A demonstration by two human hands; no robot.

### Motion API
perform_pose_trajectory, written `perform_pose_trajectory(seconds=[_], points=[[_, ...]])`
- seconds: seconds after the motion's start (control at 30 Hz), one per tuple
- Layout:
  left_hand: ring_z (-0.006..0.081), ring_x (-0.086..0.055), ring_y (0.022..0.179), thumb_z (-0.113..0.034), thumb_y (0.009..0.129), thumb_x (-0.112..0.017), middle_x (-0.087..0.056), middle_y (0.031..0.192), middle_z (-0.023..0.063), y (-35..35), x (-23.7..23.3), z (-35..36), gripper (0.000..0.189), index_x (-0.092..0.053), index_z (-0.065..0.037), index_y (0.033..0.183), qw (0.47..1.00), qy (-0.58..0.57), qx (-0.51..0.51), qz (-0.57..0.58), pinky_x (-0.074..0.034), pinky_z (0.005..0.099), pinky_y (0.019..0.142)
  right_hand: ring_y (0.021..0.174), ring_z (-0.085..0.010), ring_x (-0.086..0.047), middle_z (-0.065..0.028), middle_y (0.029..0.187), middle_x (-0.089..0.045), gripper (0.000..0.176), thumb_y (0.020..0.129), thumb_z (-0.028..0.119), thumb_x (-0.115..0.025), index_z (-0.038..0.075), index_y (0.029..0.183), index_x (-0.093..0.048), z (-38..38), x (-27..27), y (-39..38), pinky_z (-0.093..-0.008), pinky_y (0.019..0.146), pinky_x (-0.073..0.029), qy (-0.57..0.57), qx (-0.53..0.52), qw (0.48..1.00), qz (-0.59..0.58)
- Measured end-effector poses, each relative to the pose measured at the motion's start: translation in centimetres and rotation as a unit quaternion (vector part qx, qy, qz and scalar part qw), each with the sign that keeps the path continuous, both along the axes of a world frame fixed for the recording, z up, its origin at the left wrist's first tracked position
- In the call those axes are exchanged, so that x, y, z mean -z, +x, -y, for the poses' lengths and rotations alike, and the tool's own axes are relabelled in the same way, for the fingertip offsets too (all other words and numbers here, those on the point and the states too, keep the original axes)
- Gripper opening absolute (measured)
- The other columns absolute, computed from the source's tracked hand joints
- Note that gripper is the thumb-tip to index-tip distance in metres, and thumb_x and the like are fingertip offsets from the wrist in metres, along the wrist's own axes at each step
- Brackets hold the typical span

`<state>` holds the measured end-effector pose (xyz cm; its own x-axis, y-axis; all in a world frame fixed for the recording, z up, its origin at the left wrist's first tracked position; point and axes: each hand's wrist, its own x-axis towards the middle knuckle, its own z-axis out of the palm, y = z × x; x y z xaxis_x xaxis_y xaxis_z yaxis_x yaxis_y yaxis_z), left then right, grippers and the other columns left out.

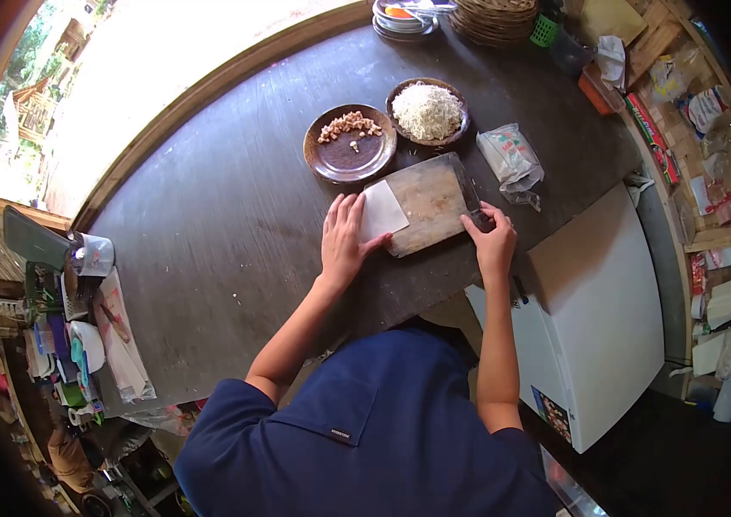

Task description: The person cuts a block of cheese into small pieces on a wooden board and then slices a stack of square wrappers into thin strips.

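A worn wooden cutting board [431,207] lies at a slant on the dark table, with a square white wrapper sheet [383,210] on its left end. My left hand [345,241] rests beside that end, fingers stretched along the sheet's left edge and thumb at its lower corner. At the board's right edge, my right hand [493,237] has its thumb and bent fingers closed on the corner. Behind the board stand a brown plate [327,163] with small brown chunks [349,127] and a dark bowl [466,126] heaped with pale shreds [426,110].
A clear plastic packet [510,158] lies to the right of the board. Stacked plates [403,26] and woven baskets [493,19] stand at the far edge. A white refrigerator [598,302] adjoins the table at right; a white container [96,255] stands at left.
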<state>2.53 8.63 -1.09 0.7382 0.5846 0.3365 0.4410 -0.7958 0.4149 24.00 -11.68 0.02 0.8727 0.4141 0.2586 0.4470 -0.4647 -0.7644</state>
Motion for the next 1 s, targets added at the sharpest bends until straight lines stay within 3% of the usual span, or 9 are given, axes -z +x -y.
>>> perform_pose_trajectory(seconds=[0.27, 0.47, 0.53, 0.57, 0.7, 0.83, 0.9, 0.93, 1.0], points=[[0.0368, -0.052, 0.136, -0.033, 0.073, -0.095, -0.059, 0.143, 0.0161, -4.4, -1.8, 1.7, 0.093, -0.054, -0.004, 0.152, 0.995, -0.084, 0.026, 0.048, -0.044, 0.0475, 0.117, 0.094, -0.0289, -0.07, -0.0085, 0.115, -0.078, 0.041, 0.078, 0.022, -0.094, 0.003, 0.109, -0.075, 2.8, -0.5, -4.8, -0.0419, 0.084, -0.058, -0.005, -0.003, 1.0, -0.02], [0.0292, -0.059, 0.13, -0.017, 0.082, -0.092, -0.065, 0.138, 0.0118, -6.2, -1.7, 2.2, 0.079, -0.056, -0.006, 0.152, 0.976, -0.182, 0.007, 0.116, -0.046, 0.0428, 0.115, 0.097, -0.0264, -0.073, -0.0101, 0.111, -0.079, 0.038, 0.08, 0.017, -0.094, 0.001, 0.107, -0.074, 5.3, 0.2, -8.0, -0.0391, 0.086, -0.058, 0.059, 0.032, 0.997, -0.043], [0.0218, -0.066, 0.119, -0.007, 0.091, -0.085, -0.068, 0.129, 0.0097, -5.0, -1.6, 2.1, 0.066, -0.058, -0.007, 0.151, 0.905, -0.368, -0.046, 0.208, -0.052, 0.0384, 0.108, 0.093, -0.0243, -0.075, -0.0117, 0.107, -0.08, 0.034, 0.083, 0.018, -0.093, -0.001, 0.104, -0.074, 6.0, 0.1, -8.3, -0.0369, 0.084, -0.058, 0.064, 0.054, 0.996, -0.026], [0.0159, -0.069, 0.11, 0.001, 0.095, -0.077, -0.069, 0.123, 0.0082, -4.2, -1.8, 2.3, 0.058, -0.058, -0.006, 0.15, 0.886, -0.392, -0.011, 0.249, -0.058, 0.0326, 0.099, 0.089, -0.0222, -0.075, -0.012, 0.103, -0.08, 0.033, 0.085, 0.019, -0.092, -0.001, 0.104, -0.073, 6.4, -0.2, -8.5, -0.0357, 0.082, -0.058, 0.057, 0.089, 0.991, -0.076], [0.0124, -0.069, 0.108, 0.005, 0.097, -0.074, -0.066, 0.119, 0.0059, 0.3, -4.7, 3.8, 0.055, -0.058, -0.004, 0.149, 0.854, -0.451, 0.066, 0.25, -0.061, 0.0257, 0.094, 0.074, -0.0132, -0.069, -0.0072, 0.086, -0.075, 0.035, 0.092, 0.019, -0.088, -0.003, 0.112, -0.068, 7.3, -0.2, -8.7, -0.0305, 0.071, -0.056, 0.116, 0.115, 0.972, -0.168], [0.0154, -0.069, 0.112, 0.002, 0.095, -0.077, -0.065, 0.125, 0.0074, 3.1, -5.1, 4.4, 0.056, -0.059, -0.005, 0.148, 0.822, -0.513, 0.069, 0.237, -0.059, 0.0293, 0.097, 0.069, -0.0108, -0.066, -0.0044, 0.084, -0.07, 0.042, 0.095, 0.018, -0.085, -0.003, 0.123, -0.063, 6.6, -2.2, -9.9, -0.029, 0.063, -0.053, 0.128, 0.086, 0.95, -0.272], [0.0268, -0.065, 0.126, -0.006, 0.089, -0.084, -0.064, 0.133, 0.0109, 3.4, -4.1, 4.2, 0.064, -0.059, -0.007, 0.148, 0.948, -0.272, 0.069, 0.149, -0.055, 0.0391, 0.108, 0.068, -0.0099, -0.065, -0.0044, 0.085, -0.07, 0.042, 0.095, 0.018, -0.084, -0.002, 0.125, -0.062, 6.3, -2.1, -10.5, -0.0284, 0.061, -0.052, 0.116, 0.066, 0.954, -0.266], [0.0268, -0.065, 0.126, -0.006, 0.089, -0.084, -0.064, 0.133, 0.0109, 3.2, -3.7, 4.1, 0.064, -0.059, -0.007, 0.148, 0.948, -0.273, 0.068, 0.148, -0.055, 0.0391, 0.108, 0.067, -0.009, -0.064, -0.0044, 0.086, -0.069, 0.043, 0.096, 0.017, -0.083, -0.001, 0.128, -0.061, 6.1, -2.1, -10.7, -0.0277, 0.06, -0.052, 0.107, 0.046, 0.958, -0.261], [0.0367, -0.053, 0.142, -0.015, 0.08, -0.092, -0.059, 0.146, 0.0148, 2.8, -3.2, 3.9, 0.075, -0.06, -0.011, 0.148, 0.991, -0.044, 0.103, 0.073, -0.045, 0.0479, 0.119, 0.079, -0.0179, -0.072, -0.011, 0.096, -0.073, 0.042, 0.099, 0.019, -0.079, 0.002, 0.133, -0.06, 6.3, -2.3, -11.1, -0.0335, 0.069, -0.057, 0.069, 0.029, 0.958, -0.278]])
